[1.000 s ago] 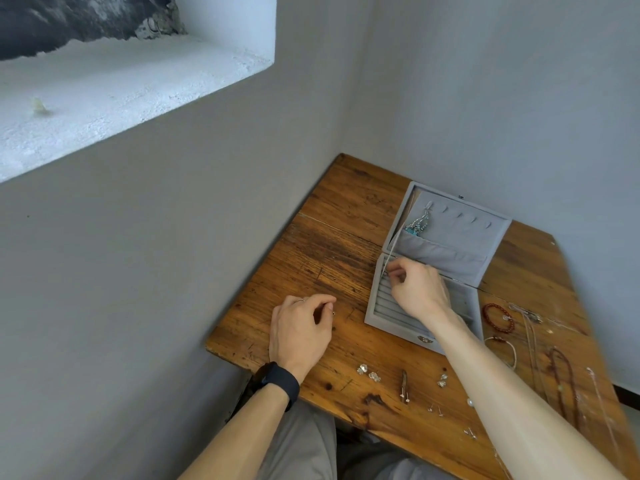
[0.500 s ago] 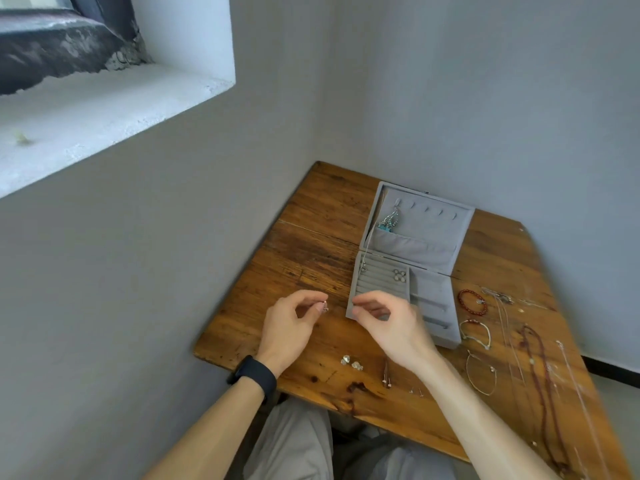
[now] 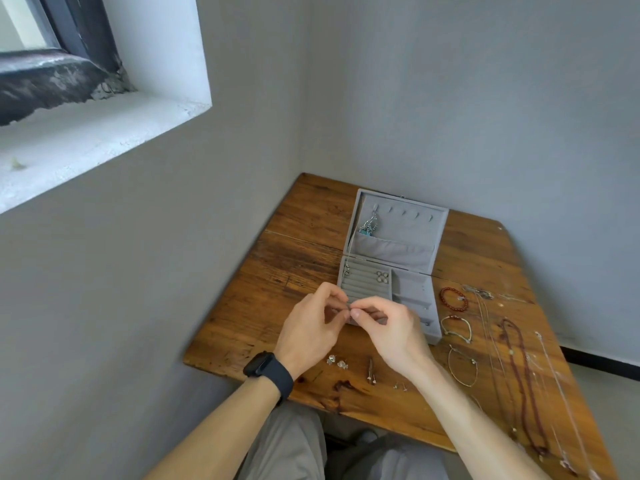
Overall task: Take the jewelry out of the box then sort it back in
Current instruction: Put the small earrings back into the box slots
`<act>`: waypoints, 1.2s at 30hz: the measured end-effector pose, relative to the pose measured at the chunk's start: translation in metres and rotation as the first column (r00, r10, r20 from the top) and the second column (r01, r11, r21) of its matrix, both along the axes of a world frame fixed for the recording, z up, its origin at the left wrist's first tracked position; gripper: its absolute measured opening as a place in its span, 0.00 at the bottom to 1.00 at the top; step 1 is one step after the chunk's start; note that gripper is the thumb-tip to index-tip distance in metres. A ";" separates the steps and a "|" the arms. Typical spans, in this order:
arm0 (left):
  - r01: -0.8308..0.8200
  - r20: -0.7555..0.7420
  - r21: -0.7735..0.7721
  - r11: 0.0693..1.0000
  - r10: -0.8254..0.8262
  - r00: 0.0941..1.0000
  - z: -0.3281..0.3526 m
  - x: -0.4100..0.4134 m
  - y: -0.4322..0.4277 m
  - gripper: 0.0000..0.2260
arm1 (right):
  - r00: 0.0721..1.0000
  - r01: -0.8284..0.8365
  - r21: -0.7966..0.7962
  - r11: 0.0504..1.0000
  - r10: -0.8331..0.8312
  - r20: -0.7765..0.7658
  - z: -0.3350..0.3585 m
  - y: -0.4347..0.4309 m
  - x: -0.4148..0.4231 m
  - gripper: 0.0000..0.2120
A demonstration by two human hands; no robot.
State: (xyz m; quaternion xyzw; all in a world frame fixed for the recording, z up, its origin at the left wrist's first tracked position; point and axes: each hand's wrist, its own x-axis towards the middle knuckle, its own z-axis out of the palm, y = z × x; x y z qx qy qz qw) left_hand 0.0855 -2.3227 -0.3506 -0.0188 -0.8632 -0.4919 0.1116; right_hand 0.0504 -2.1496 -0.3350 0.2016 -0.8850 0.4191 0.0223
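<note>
A grey jewelry box (image 3: 415, 292) lies open on the wooden table (image 3: 294, 258), its lid flat behind it. A silver and turquoise piece (image 3: 369, 226) hangs from a hook in the lid. Small round earrings (image 3: 382, 276) sit in the ring slots. My left hand (image 3: 311, 327) and my right hand (image 3: 388, 329) meet at the box's front left corner, fingertips pinching together on something tiny that I cannot make out. Loose earrings (image 3: 336, 361) and studs (image 3: 371, 372) lie on the table near my wrists.
To the right of the box lie a red bead bracelet (image 3: 453, 298), two thin bracelets (image 3: 457, 329), a long dark red bead necklace (image 3: 521, 382) and several fine chains (image 3: 557, 386). Grey walls close the table's left and far sides. A window sill is at upper left.
My right hand left the box's ring slots and came back toward me. My left hand rose off the table, and both now meet fingertip to fingertip at the box's front corner.
</note>
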 end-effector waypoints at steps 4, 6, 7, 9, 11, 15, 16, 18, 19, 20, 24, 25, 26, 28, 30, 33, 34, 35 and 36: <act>-0.041 -0.006 -0.113 0.993 0.041 0.999 -0.005 -0.008 -0.001 0.10 | 0.998 0.042 0.060 0.997 -0.039 -0.053 -0.002 0.005 -0.013 0.07; -0.072 -0.002 -0.189 0.979 0.073 0.997 -0.013 -0.014 -0.005 0.14 | 0.994 0.060 0.104 0.993 -0.049 -0.101 -0.002 0.007 -0.024 0.06; -0.080 0.008 -0.241 0.967 0.084 0.996 -0.019 -0.017 -0.007 0.18 | 0.992 0.064 0.128 0.990 -0.050 -0.116 -0.002 0.008 -0.029 0.05; -0.065 0.057 -0.360 0.931 0.092 0.994 -0.029 -0.024 -0.009 0.26 | 0.990 0.073 0.194 0.978 -0.047 -0.134 -0.002 0.008 -0.042 0.06; -0.025 0.090 -0.464 0.886 0.074 0.993 -0.038 -0.032 -0.009 0.31 | 0.989 0.074 0.259 0.963 -0.038 -0.140 -0.004 0.007 -0.054 0.07; 0.053 0.098 -0.569 0.821 0.004 0.995 -0.052 -0.043 -0.012 0.33 | 0.994 0.050 0.327 0.944 -0.014 -0.110 -0.008 0.001 -0.075 0.07; 0.066 0.106 -0.577 0.814 -0.006 0.994 -0.055 -0.044 -0.013 0.33 | 0.995 0.048 0.343 0.938 -0.015 -0.099 -0.008 0.000 -0.080 0.07; 0.069 0.109 -0.585 0.808 -0.006 0.994 -0.060 -0.045 -0.015 0.33 | 0.996 0.050 0.380 0.924 -0.019 -0.083 -0.008 -0.003 -0.091 0.07; 0.066 0.109 -0.587 0.807 -0.003 0.994 -0.062 -0.046 -0.014 0.33 | 0.997 0.049 0.396 0.917 -0.019 -0.078 -0.007 -0.005 -0.097 0.07; 0.064 0.109 -0.588 0.806 0.000 0.994 -0.063 -0.045 -0.014 0.33 | 0.997 0.047 0.412 0.910 -0.018 -0.073 -0.007 -0.008 -0.102 0.07; 0.060 0.101 -0.616 0.785 0.003 0.995 -0.067 -0.045 -0.011 0.36 | 0.997 0.046 0.476 0.878 -0.012 -0.073 -0.004 -0.018 -0.118 0.08; 0.059 0.097 -0.620 0.782 0.001 0.995 -0.068 -0.045 -0.011 0.37 | 0.997 0.043 0.488 0.872 -0.008 -0.074 -0.004 -0.021 -0.121 0.08; 0.057 0.093 -0.620 0.783 0.001 0.996 -0.068 -0.045 -0.011 0.37 | 0.997 0.042 0.501 0.864 -0.006 -0.075 -0.004 -0.023 -0.124 0.08; 0.052 0.089 -0.612 0.789 0.004 0.996 -0.068 -0.045 -0.012 0.36 | 0.997 0.047 0.532 0.846 -0.004 -0.081 -0.003 -0.027 -0.128 0.09; 0.046 0.083 -0.607 0.793 0.005 0.997 -0.069 -0.046 -0.012 0.36 | 0.997 0.047 0.556 0.830 -0.006 -0.075 -0.003 -0.031 -0.131 0.09; 0.038 0.073 -0.606 0.795 0.008 0.997 -0.069 -0.046 -0.011 0.36 | 0.998 0.044 0.589 0.807 -0.012 -0.058 0.000 -0.035 -0.135 0.09; 0.037 0.071 -0.605 0.795 0.008 0.997 -0.069 -0.046 -0.011 0.36 | 0.998 0.041 0.610 0.792 -0.005 -0.060 0.001 -0.036 -0.136 0.09; 0.035 0.069 -0.605 0.795 0.008 0.998 -0.069 -0.046 -0.011 0.36 | 0.998 0.036 0.634 0.773 0.006 -0.065 0.002 -0.037 -0.138 0.09; 0.034 0.067 -0.605 0.795 0.008 0.998 -0.069 -0.046 -0.011 0.36 | 0.997 0.032 0.658 0.752 0.018 -0.069 0.004 -0.038 -0.139 0.09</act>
